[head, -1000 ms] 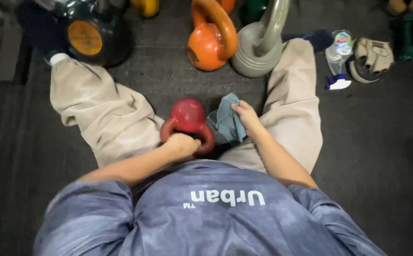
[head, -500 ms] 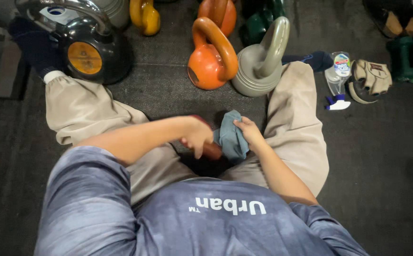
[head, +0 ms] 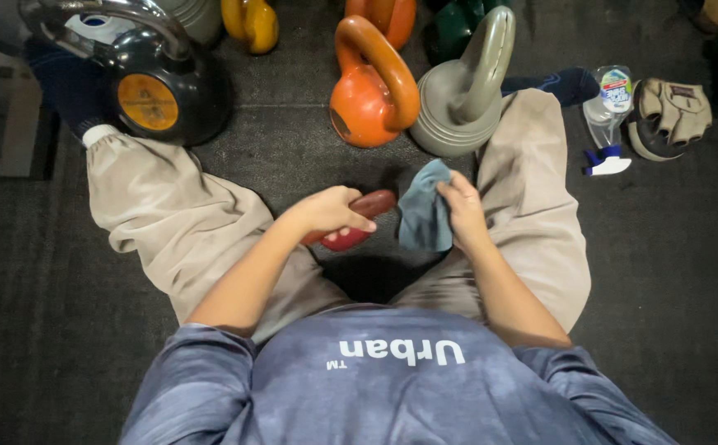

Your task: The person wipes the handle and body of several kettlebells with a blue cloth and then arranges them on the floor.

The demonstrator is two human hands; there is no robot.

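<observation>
While gripped: one red kettlebell [head: 357, 221], one cloth [head: 425, 216].

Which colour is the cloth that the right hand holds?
The cloth in the right hand is a dull blue-grey; the head view shows it best.

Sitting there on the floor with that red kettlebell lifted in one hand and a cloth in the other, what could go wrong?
The left hand alone grips the red kettlebell by its handle, above the lap; a slip could drop it onto a leg. The right hand holds only the blue cloth, giving no support. The orange kettlebell and grey kettlebell crowd the space between the legs.
</observation>
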